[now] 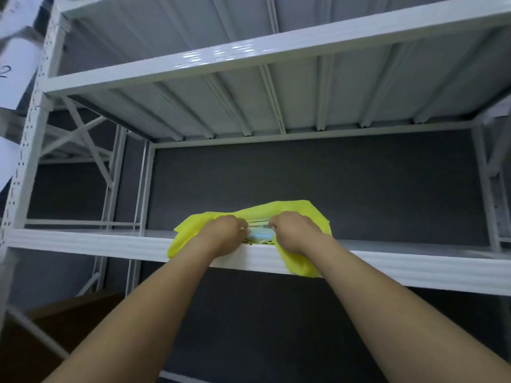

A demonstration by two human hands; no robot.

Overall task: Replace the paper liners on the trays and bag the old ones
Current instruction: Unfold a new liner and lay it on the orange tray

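Note:
A yellow plastic bag [301, 214] lies on the white metal shelf [414, 265] at about chest height, its sides hanging over the shelf's front edge. My left hand [221, 234] grips the bag's left side and my right hand [296, 233] grips its right side, both with fingers closed on the plastic. Between the hands the bag's mouth gapes a little and something pale blue and white [258, 235] shows inside; I cannot tell what it is. No tray is in view.
The rack's upper shelves [249, 53] overhang above my hands, with a dark grey wall [331, 183] behind. The rack's perforated white upright [30, 128] stands at the left. A brown cardboard box [55, 327] sits low at the left. Paper labels [13, 51] hang at the far left.

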